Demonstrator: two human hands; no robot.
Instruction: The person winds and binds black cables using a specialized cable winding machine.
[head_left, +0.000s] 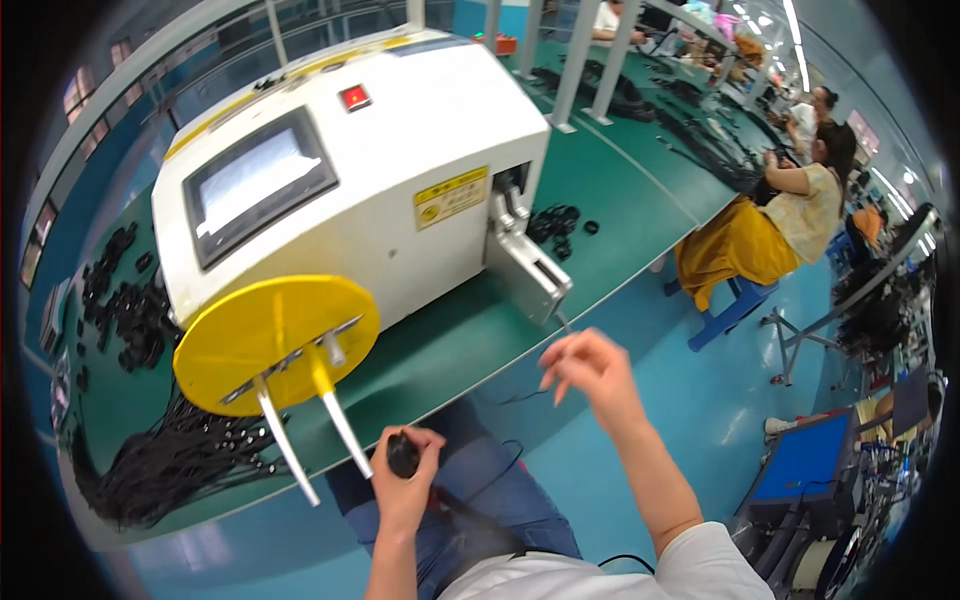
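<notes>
Your right hand (590, 365) is pinching a thin black wire (520, 397) just below the white machine's metal outlet (530, 265) while your left hand (405, 470) is gripping a small black coil (402, 456) over your lap, so be keeping the strand taut and clear of the yellow winding disc (270, 335).

A single head-worn fisheye view looks steeply down and forward from above the seated person's lap, close to the white machine (350, 180) on the green desk (620, 190). Straight edges bow near the dark rim; the workshop recedes at upper right.
</notes>
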